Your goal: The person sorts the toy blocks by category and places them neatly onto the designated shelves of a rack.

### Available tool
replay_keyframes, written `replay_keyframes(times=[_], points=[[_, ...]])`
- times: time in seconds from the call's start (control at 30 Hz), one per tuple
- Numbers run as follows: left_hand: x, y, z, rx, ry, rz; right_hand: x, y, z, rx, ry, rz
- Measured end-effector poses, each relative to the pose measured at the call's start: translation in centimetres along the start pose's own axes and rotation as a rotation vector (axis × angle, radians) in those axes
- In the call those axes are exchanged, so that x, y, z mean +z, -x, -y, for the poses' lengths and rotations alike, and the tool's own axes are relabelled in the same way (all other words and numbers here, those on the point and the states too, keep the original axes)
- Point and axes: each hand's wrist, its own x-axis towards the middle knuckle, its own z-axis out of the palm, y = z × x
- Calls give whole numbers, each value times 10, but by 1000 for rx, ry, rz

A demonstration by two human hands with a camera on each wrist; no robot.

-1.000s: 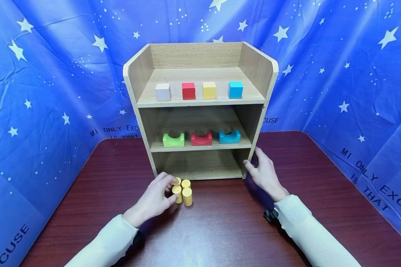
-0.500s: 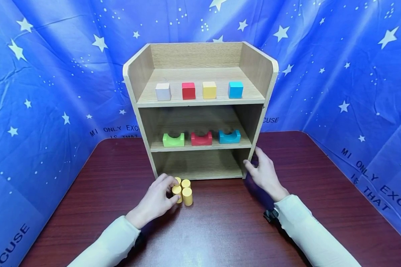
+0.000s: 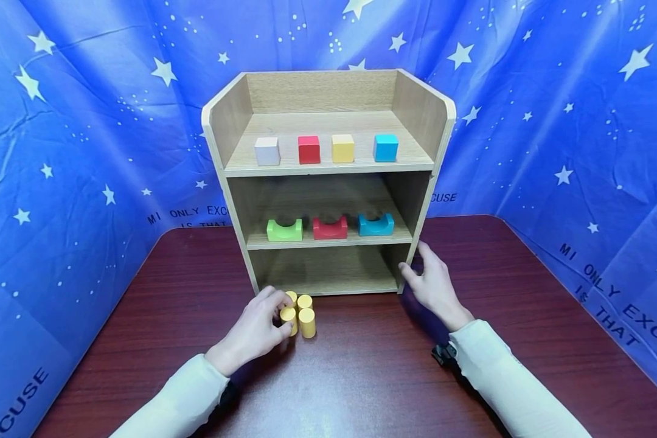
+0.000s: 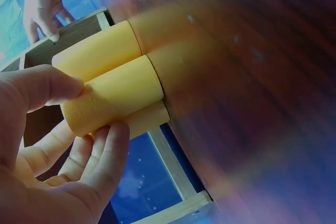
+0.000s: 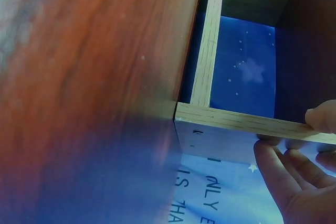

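Observation:
Four-square on the tabletop, several yellow cylinders (image 3: 307,322) stand upright in a cluster before the shelf's lower left corner. My left hand (image 3: 254,328) pinches the front-left yellow cylinder (image 4: 118,95) between thumb and fingers; the left wrist view shows two others close beside it. The back-left cylinder is partly hidden by my fingers. At the other end, my right hand (image 3: 437,289) holds the right side panel of the wooden shelf (image 3: 320,91). In the right wrist view the thumb is inside the panel edge (image 5: 247,121) and the fingers lie along its outer face.
The top shelf carries white (image 3: 267,152), red (image 3: 309,150), yellow (image 3: 342,149) and blue (image 3: 385,148) cubes. Green (image 3: 285,231), red (image 3: 330,228) and blue (image 3: 376,225) arch blocks sit on the middle shelf. A starry blue curtain (image 3: 87,152) surrounds the dark table (image 3: 361,377).
My left hand has shifted slightly, and the front-left cylinder has moved a little left and toward me, away from its neighbour. My right hand stays where it was.

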Motion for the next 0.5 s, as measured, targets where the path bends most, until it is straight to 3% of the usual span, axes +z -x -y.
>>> replay_keyframes(times=[0.5], points=[[-4,4,5,29,-34,32,0,0,0,0,-6,5]])
